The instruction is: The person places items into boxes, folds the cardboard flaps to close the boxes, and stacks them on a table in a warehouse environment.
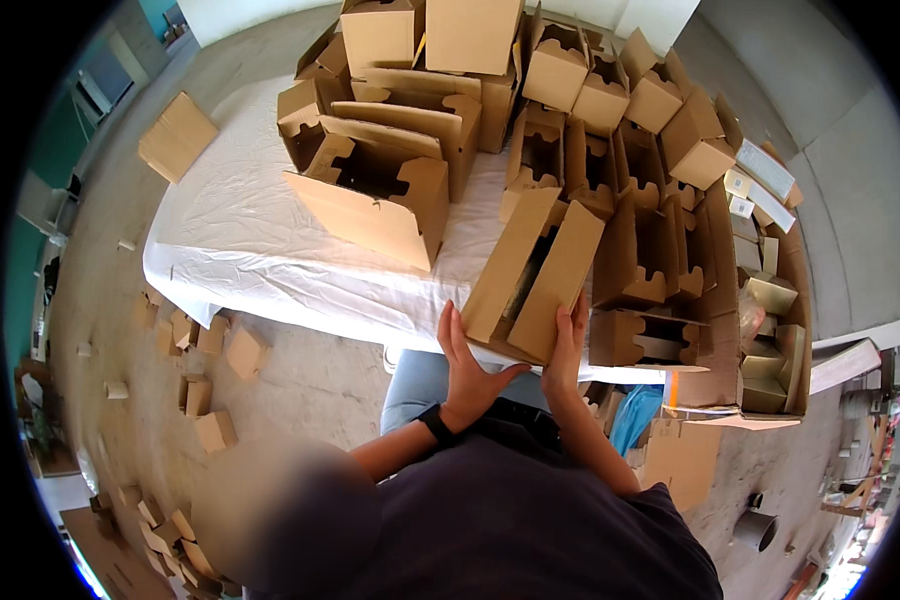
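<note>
A long brown cardboard box (pixel 560 285) is held between my two hands at the near edge of the white-covered table. Its two top flaps leave a dark slit between them, and what lies inside cannot be made out. My left hand (pixel 470 375) presses on the near left corner, thumb along the near end and fingers up the left side. Around the near right corner, my right hand (pixel 564 350) is closed on the box's side. A larger open carton (pixel 385 215) with notched walls stands farther left. Close by on the right is a notched open box (pixel 650 340).
Several open boxes (pixel 540 150) fill the table's far and right parts. A large carton (pixel 800 330) at the right edge holds small pale boxes. White cloth (pixel 220 225) covers the table. Small boxes (pixel 215 432) lie on the floor at left, a blue plastic bag (pixel 630 415) below right.
</note>
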A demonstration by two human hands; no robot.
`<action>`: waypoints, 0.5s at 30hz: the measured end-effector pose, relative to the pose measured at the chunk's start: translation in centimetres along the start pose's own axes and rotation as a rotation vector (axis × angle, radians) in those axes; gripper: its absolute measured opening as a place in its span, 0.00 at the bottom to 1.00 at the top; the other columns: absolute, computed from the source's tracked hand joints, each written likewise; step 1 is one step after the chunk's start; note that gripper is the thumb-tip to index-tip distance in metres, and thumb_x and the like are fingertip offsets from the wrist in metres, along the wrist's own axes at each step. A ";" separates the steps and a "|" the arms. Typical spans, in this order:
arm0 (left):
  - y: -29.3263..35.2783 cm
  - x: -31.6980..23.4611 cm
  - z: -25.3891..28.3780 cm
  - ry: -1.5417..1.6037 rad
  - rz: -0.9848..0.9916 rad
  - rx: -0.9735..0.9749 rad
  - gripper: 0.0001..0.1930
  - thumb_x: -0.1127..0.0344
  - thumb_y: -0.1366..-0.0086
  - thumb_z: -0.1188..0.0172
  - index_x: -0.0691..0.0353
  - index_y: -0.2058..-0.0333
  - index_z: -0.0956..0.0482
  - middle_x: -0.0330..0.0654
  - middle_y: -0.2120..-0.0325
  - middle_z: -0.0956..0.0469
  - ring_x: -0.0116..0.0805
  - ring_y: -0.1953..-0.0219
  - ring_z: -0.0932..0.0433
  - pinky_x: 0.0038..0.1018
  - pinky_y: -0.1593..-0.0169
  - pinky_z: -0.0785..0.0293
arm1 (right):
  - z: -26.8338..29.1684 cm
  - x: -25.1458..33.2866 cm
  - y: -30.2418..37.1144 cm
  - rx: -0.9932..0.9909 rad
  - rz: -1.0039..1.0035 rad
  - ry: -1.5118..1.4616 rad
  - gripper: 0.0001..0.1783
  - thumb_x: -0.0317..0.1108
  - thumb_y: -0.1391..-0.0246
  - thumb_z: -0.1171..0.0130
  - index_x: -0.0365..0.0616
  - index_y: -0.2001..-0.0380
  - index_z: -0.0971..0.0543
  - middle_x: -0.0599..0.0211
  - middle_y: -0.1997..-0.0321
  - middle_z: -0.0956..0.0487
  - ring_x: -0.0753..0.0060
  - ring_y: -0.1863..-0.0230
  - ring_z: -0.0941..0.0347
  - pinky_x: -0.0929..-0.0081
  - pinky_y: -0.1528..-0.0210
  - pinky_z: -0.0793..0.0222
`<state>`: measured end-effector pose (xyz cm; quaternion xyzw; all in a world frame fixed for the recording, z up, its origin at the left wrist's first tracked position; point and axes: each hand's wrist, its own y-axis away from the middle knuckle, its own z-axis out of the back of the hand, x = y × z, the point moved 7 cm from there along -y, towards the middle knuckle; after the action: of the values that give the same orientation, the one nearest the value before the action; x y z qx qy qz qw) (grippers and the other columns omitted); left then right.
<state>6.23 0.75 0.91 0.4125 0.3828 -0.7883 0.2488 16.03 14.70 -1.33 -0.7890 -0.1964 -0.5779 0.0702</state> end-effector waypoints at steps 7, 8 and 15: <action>0.3 -1.2 -0.5 -0.115 -0.119 -0.026 0.64 0.53 0.64 0.19 0.59 0.35 0.56 0.70 0.35 0.63 0.71 0.33 0.56 0.55 0.37 0.44 | -0.6 1.3 0.4 0.036 0.111 0.115 0.33 0.39 0.32 0.54 0.40 0.31 0.50 0.57 0.28 0.46 0.63 0.28 0.51 0.70 0.29 0.57; 0.1 -1.3 -0.7 -0.132 -0.139 -0.034 0.63 0.52 0.64 0.19 0.59 0.35 0.55 0.70 0.35 0.62 0.72 0.34 0.55 0.55 0.37 0.42 | -0.7 1.3 0.3 0.042 0.109 0.107 0.32 0.39 0.32 0.54 0.40 0.31 0.49 0.57 0.28 0.46 0.63 0.28 0.50 0.70 0.29 0.57; 0.3 -0.5 -1.3 -0.284 -0.269 -0.016 0.57 0.53 0.66 0.18 0.52 0.39 0.46 0.69 0.36 0.59 0.72 0.36 0.48 0.54 0.39 0.38 | 0.3 0.8 0.6 -0.003 0.099 0.189 0.30 0.39 0.33 0.52 0.44 0.32 0.44 0.62 0.29 0.45 0.65 0.31 0.47 0.70 0.32 0.50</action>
<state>7.35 1.69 0.73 0.2406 0.4017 -0.8616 0.1961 16.77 14.41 -0.58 -0.7398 -0.1486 -0.6460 0.1156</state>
